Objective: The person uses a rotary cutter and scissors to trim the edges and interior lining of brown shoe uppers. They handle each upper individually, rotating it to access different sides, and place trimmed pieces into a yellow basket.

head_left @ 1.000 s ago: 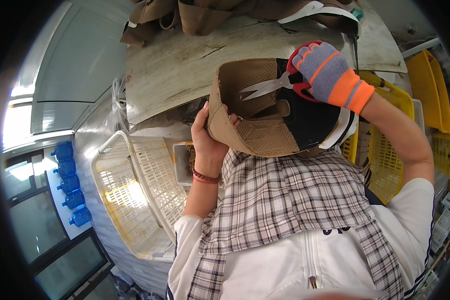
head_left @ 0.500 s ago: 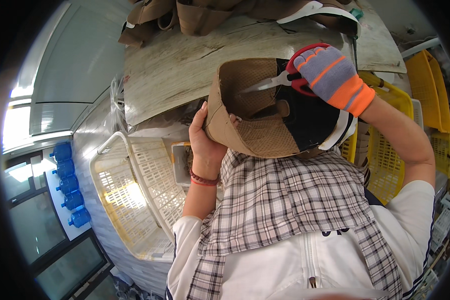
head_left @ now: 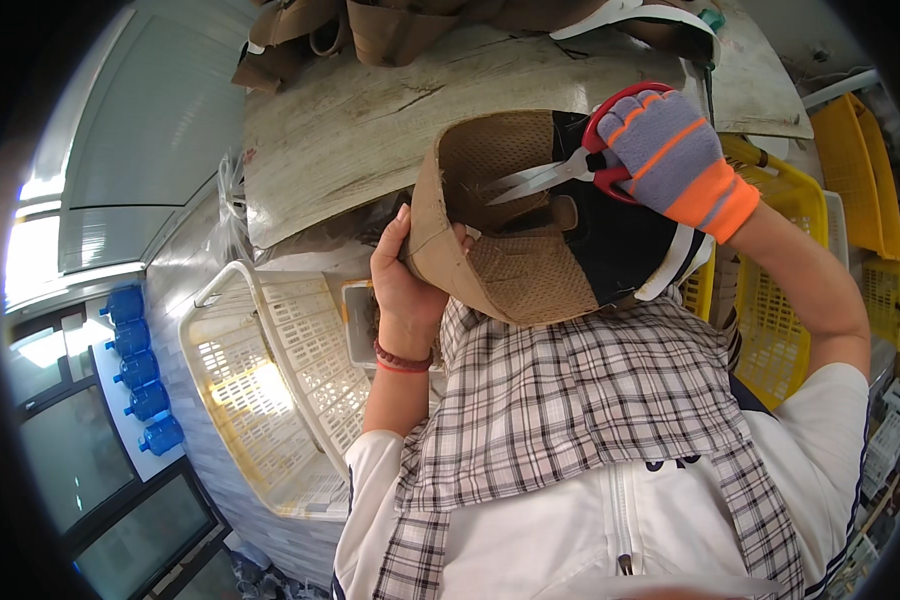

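A tan fabric piece [head_left: 535, 272] curves into an open bowl shape above my lap. Its inside shows mesh, a black section at the right and white strips at the right end. Bare, my left hand [head_left: 407, 280] grips its left wall, thumb outside and fingertips showing within. My right hand [head_left: 663, 150], in a grey and orange glove, is closed around the red handles of a pair of scissors [head_left: 542, 181]. The blades point left into the hollow of the piece and stand slightly apart. Loose thread ends show near the tips; whether the blades touch the mesh I cannot tell.
A worn pale table [head_left: 330, 150] lies beyond, with brown fabric pieces [head_left: 400, 35] piled at its far side. White plastic baskets [head_left: 260, 400] stand at the left, yellow crates [head_left: 775, 280] at the right. Blue water bottles [head_left: 145, 370] line the far left.
The scissors' blades have parted a little, and the gloved right hand has shifted slightly right. The fabric piece has tilted slightly in my left hand.
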A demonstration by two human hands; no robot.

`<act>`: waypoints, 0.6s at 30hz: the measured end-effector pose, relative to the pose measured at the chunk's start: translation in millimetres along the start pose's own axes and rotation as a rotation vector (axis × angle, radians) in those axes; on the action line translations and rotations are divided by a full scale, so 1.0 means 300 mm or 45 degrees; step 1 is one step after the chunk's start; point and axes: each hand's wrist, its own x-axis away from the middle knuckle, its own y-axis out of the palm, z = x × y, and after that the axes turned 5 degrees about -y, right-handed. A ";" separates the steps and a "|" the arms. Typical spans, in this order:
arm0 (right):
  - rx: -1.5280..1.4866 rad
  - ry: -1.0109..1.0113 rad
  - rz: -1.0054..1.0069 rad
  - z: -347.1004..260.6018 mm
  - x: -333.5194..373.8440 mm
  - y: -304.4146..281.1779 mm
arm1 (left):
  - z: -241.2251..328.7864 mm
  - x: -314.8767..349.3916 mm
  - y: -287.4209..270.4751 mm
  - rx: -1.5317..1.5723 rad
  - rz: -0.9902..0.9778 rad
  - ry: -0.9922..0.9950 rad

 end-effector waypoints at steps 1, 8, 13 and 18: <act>-0.002 -0.028 -0.026 -0.001 -0.005 0.009 | 0.001 0.000 0.008 -0.008 -0.010 0.002; 0.047 -0.025 0.050 0.006 -0.026 0.043 | -0.002 0.006 0.066 -0.214 0.282 0.053; 0.045 -0.029 0.078 0.006 -0.022 0.037 | -0.002 0.004 0.063 -0.228 0.278 0.053; -0.066 -0.018 0.028 0.025 -0.013 0.046 | 0.002 -0.003 0.058 -0.234 0.281 0.030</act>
